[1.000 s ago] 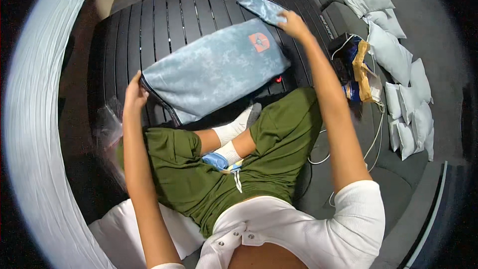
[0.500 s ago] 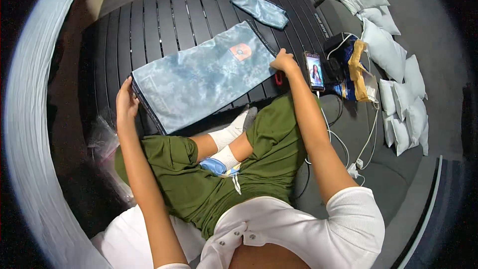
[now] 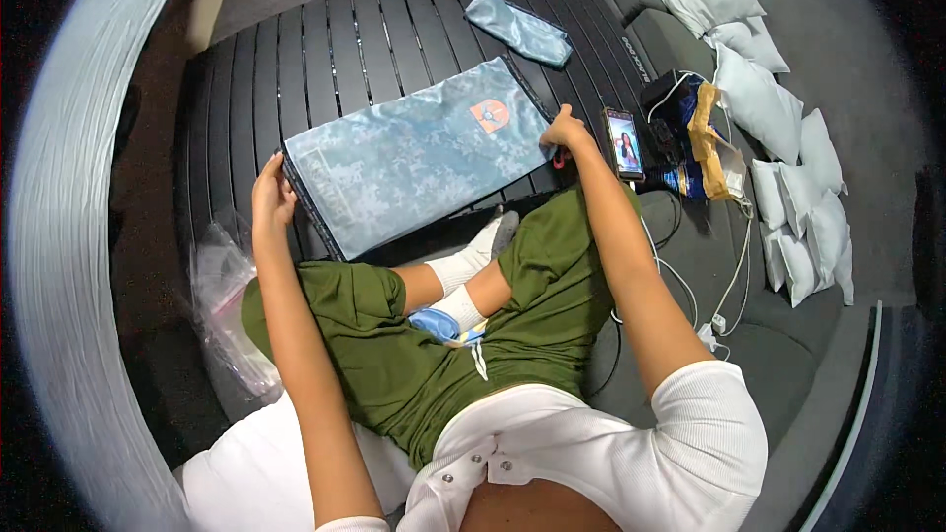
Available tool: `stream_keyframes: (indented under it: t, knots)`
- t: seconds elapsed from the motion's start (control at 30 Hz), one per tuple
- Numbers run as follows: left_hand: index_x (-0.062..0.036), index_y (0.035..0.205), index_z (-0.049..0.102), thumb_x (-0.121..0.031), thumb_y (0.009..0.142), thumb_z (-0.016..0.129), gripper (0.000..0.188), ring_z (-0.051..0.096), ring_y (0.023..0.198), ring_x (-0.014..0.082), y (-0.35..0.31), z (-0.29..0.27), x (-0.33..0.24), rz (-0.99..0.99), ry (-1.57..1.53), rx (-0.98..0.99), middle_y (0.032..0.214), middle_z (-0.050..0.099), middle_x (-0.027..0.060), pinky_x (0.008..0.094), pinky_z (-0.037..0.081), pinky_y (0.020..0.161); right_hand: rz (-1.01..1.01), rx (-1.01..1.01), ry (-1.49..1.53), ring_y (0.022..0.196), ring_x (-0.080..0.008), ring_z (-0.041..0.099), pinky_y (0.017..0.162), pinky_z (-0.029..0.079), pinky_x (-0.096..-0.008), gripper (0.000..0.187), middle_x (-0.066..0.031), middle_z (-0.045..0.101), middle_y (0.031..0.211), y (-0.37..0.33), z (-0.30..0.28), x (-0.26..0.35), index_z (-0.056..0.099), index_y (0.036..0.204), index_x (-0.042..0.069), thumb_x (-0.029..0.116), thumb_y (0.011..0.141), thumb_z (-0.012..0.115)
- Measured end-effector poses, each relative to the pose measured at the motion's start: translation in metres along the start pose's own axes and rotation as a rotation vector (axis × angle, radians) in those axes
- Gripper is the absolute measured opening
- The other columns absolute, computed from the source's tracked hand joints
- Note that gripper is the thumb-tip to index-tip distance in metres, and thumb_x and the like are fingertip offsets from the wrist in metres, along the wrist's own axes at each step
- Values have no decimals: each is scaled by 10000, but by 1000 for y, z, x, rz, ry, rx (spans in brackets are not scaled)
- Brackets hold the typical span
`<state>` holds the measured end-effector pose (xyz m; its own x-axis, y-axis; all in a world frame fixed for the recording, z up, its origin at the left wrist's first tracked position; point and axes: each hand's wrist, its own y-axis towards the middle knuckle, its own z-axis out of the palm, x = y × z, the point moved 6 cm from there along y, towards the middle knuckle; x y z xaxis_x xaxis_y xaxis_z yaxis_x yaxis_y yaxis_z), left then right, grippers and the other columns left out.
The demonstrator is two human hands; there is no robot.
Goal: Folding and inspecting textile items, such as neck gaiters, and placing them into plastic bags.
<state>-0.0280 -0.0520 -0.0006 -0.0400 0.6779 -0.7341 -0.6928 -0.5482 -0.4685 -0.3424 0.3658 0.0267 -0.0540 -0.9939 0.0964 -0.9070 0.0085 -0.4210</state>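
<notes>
A folded, light-blue mottled cloth (image 3: 409, 163) with dark trim along its short ends lies on the slatted black table, near its front edge. An orange patch (image 3: 490, 116) sits toward its right end. My left hand (image 3: 271, 195) is closed on the cloth's left end, thumb and fingers at the dark trim. At the opposite end, my right hand (image 3: 565, 132) pinches the near right corner. A small red piece (image 3: 560, 160) shows just below the right hand; what it belongs to is unclear. Farther back lies a smaller folded blue cloth (image 3: 519, 30).
Right of the cloth stand a phone (image 3: 623, 142) with a lit screen and a blue-and-yellow bag (image 3: 708, 143), with white cables (image 3: 680, 281) trailing down. White cushions (image 3: 754, 99) line the grey sofa. A clear plastic bag (image 3: 222, 300) lies beside my left knee.
The whole view has shifted slightly, so the table and cloth appear a little lower and farther right. Both hands keep their hold on the cloth's ends.
</notes>
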Motion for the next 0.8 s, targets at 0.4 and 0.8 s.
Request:
stream_keyframes:
  t: [0.4,0.8]
  knots:
    - [-154,910,551,-206,833,540,93,529,548,107,-3,-16,-3,-52,23,50,681,540,-30,256,420,426,-246,-78,-23,861,-364,594,696,495,-422,346,-271,581,942,27,-7,8,576,958,-44,136,664,546]
    - [-152,1355,198,-51,815,535,645,585,786,157,-45,52,-5,-113,52,283,959,562,41,333,490,663,-212,-4,347,515,-194,505,480,372,-349,320,-130,538,601,10,-36,-20,560,654,-61,200,564,723]
